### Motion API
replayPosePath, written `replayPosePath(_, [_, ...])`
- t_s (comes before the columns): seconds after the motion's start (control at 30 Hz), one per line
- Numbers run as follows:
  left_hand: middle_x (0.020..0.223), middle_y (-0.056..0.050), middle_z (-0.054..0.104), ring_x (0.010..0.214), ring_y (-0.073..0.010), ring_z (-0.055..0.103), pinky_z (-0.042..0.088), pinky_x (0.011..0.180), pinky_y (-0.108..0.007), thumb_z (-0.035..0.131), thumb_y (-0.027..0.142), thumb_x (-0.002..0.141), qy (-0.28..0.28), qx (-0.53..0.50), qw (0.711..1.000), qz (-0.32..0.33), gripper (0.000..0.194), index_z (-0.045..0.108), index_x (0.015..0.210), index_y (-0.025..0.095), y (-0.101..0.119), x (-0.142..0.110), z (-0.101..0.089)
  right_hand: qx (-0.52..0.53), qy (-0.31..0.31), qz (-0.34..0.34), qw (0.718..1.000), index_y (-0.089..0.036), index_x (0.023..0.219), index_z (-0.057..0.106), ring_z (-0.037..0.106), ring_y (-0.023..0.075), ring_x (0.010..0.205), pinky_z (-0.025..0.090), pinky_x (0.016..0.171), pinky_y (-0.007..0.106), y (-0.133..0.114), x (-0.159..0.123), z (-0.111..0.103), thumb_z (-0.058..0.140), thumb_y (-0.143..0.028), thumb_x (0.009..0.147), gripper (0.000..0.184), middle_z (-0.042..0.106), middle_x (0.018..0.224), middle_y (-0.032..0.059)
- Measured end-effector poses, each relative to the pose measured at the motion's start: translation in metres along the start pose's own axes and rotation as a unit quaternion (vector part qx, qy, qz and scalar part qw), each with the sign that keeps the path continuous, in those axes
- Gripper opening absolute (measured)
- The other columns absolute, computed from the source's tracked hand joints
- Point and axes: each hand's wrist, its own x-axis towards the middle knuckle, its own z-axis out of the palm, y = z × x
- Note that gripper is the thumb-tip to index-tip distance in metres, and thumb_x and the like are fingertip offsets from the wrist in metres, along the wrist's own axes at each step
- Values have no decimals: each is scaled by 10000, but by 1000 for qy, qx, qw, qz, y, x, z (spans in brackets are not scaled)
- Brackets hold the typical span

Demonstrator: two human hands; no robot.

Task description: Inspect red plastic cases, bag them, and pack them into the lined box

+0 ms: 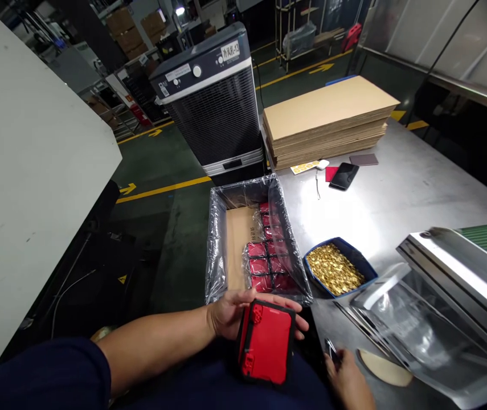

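This is a factory workshop, with yellow lines (164, 189) and arrows (128, 188) on a dark green floor (183, 225), a metal worktable (422, 185) bearing stacked cardboard sheets (331, 108), a plastic-lined crate (216, 250) of red parts (258, 266), and a blue tub (359, 263) of small gold-coloured pieces (332, 269).

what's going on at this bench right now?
The person's left hand holds a red-and-black part near the close end of a plastic-lined bin. The right hand grips a small dark item by the table edge; it's too unclear to identify. Red pieces in clear wrap fill the bin's right side, and brown cardboard shows on its left. A blue tray of gold-coloured bits sits on the table.
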Motion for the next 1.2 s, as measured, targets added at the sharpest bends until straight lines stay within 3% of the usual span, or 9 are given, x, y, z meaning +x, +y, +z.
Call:
replayPosePath(0.23, [1227, -195, 603, 1156, -306, 595, 453, 1013, -426, 801, 561, 660, -18, 45, 998, -28, 891, 529, 1358, 79, 18, -6, -16, 21, 7, -23, 999, -229, 959, 394, 658, 318, 863, 462, 799, 419, 7, 9, 5, 347, -650, 779, 460, 660, 867, 128])
replayPosePath(0.37, [1026, -120, 638, 919, -223, 653, 522, 880, -352, 848, 639, 597, 86, 173, 981, -36, 873, 619, 1244, 99, 23, -8, -22, 30, 12, -29, 999, -223, 944, 396, 663, 317, 850, 459, 794, 415, 6, 11, 5, 361, -641, 757, 460, 663, 863, 140])
replayPosePath(0.47, [961, -107, 652, 872, -208, 666, 542, 803, -317, 733, 735, 667, 169, 204, 963, -37, 812, 651, 1172, 104, 23, -12, -20, 41, 15, -30, 999, -217, 949, 417, 667, 316, 849, 462, 796, 416, 2, 8, 2, 366, -635, 757, 463, 671, 857, 138])
replayPosePath(0.57, [979, -149, 692, 933, -264, 698, 561, 837, -369, 636, 725, 781, 194, 162, 967, -36, 736, 669, 1142, 85, 28, -17, -19, 52, 32, -27, 998, -214, 986, 451, 664, 303, 861, 460, 788, 404, -6, 0, -2, 354, -660, 788, 497, 676, 880, 118])
replayPosePath(0.67, [914, -155, 728, 819, -225, 713, 552, 742, -285, 710, 594, 806, 205, 203, 957, -21, 586, 707, 1052, 62, 39, -20, -26, 54, 86, -21, 995, -235, 1135, 433, 645, 286, 965, 446, 812, 388, -15, -10, -6, 304, -712, 829, 581, 660, 1062, 100])
replayPosePath(0.8, [583, -43, 636, 486, -82, 530, 345, 465, -168, 846, 465, 706, 240, 226, 944, 23, 442, 678, 695, 57, 37, -13, -42, 34, 88, -5, 995, -222, 1063, 465, 643, 353, 928, 419, 767, 435, -21, -14, -5, 327, -645, 835, 500, 651, 1068, 138])
replayPosePath(0.93, [497, 32, 513, 433, -62, 416, 303, 465, -183, 766, 508, 757, 272, 130, 952, 49, 468, 539, 599, 131, 9, -2, -54, 59, 79, -11, 995, -223, 1033, 462, 641, 351, 941, 434, 791, 446, -29, -11, -6, 336, -665, 825, 504, 662, 1002, 127])
replayPosePath(1.07, [839, -121, 700, 749, -228, 659, 492, 751, -344, 613, 486, 763, 231, 8, 972, -38, 388, 657, 834, 107, -14, 6, -53, 115, 64, -27, 991, -213, 1008, 493, 657, 310, 878, 479, 800, 434, -43, -8, -10, 416, -729, 761, 577, 682, 926, 115])
replayPosePath(1.2, [1161, -203, 664, 1084, -351, 634, 351, 1027, -534, 504, 553, 837, 70, -139, 986, -68, 575, 617, 1171, 99, -14, 10, -40, 180, 72, -47, 980, -157, 1028, 566, 681, 296, 829, 540, 737, 421, -61, -9, -21, 503, -778, 695, 707, 699, 913, 151])
